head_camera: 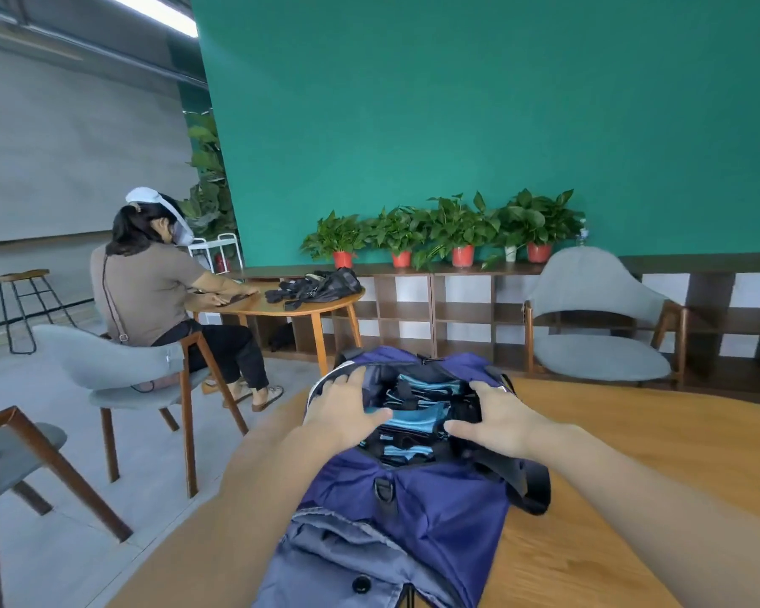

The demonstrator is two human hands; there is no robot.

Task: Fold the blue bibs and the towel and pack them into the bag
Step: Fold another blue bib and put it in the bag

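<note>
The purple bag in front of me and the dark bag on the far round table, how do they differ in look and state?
The purple bag is held open at its mouth by the left hand and the right hand, with folded blue bibs showing inside; the dark bag lies slumped and nobody touches it. The purple bag is vivid purple with a grey flap, the dark bag nearly black. Both rest on wooden tables.

The single view comes from a wide-angle camera on the person's head, looking forward and down across a wooden table (pixel 632 498). It sits close over the bag (pixel 413 498), with both forearms reaching in from the bottom edge. Farther off it takes in a green wall (pixel 457 103) and a second seated person (pixel 150 291) at left.
</note>
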